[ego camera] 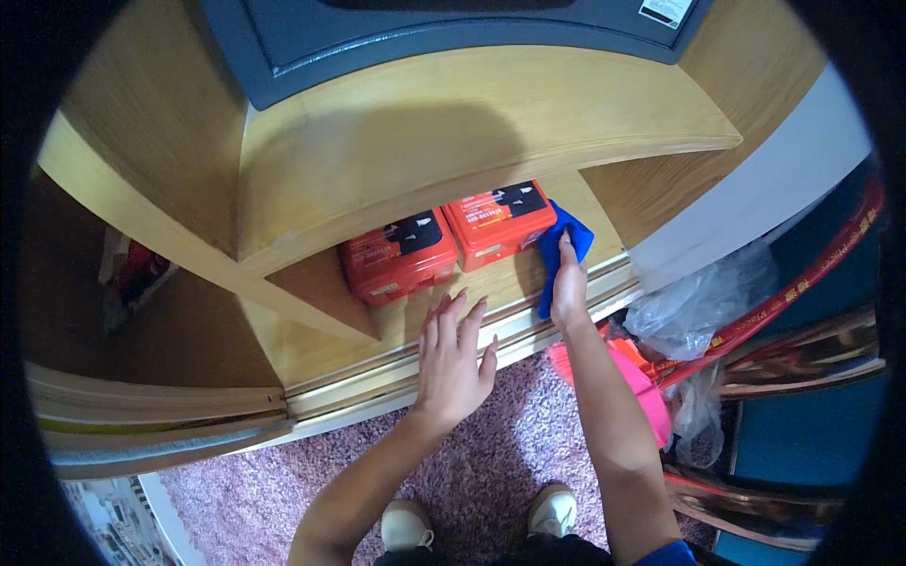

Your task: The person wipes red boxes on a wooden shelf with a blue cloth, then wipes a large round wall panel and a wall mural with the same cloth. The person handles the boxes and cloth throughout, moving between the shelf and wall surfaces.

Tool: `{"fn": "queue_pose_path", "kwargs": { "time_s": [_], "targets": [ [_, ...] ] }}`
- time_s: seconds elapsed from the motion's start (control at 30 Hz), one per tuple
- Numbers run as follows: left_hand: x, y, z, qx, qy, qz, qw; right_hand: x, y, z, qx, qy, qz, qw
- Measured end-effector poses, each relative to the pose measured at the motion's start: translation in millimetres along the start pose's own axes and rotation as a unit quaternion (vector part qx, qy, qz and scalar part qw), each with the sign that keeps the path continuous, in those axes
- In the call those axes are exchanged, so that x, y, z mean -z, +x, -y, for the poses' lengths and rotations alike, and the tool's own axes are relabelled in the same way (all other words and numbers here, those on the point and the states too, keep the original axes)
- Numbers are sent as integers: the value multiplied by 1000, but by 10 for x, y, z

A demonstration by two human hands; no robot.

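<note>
My right hand (pixel 570 286) grips a blue cloth (pixel 582 237) against the right side of a red plastic box (pixel 501 237) in the low compartment of a wooden cabinet. The cloth hangs down to the cabinet's front edge. A second red box (pixel 403 265) of the same kind stands beside it on the left. Both bear writing and dark labels, and the shelf above partly hides them. In front of the boxes, over the sliding-door track (pixel 488 329), my left hand (pixel 456 354) holds nothing, its fingers apart.
A wooden shelf (pixel 425 120) carries a dark grey case (pixel 453 35) above the boxes. An upright panel (pixel 297 304) stands left of them. At right lie clear plastic bags (pixel 701 304), a red printed ribbon (pixel 778 308) and a pink item (pixel 644 396). A purple carpet (pixel 481 453) covers the floor.
</note>
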State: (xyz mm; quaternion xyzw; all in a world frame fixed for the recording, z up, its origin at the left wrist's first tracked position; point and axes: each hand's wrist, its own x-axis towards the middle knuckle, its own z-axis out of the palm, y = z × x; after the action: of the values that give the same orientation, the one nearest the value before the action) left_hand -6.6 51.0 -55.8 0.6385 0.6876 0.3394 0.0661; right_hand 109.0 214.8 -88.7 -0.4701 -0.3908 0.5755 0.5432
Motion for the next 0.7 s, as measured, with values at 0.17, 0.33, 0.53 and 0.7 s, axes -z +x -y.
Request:
{"fn": "queue_pose_path", "kwargs": {
  "time_s": [0.17,0.33,0.53,0.7],
  "targets": [
    [-15,-13,25,-1,-9,-13,1000,60,-35,-105,84,-15,5,996],
    [-73,-242,138,-7,-38,-47,998,99,-597,-229,192,-344,24,919],
    [103,-828,205,-82,-71,-97,989,-105,-1196,-239,297,-616,205,700],
    [302,-970,102,-110,-127,-111,979,-507,-1542,-571,432,-614,287,595]
  ]
}}
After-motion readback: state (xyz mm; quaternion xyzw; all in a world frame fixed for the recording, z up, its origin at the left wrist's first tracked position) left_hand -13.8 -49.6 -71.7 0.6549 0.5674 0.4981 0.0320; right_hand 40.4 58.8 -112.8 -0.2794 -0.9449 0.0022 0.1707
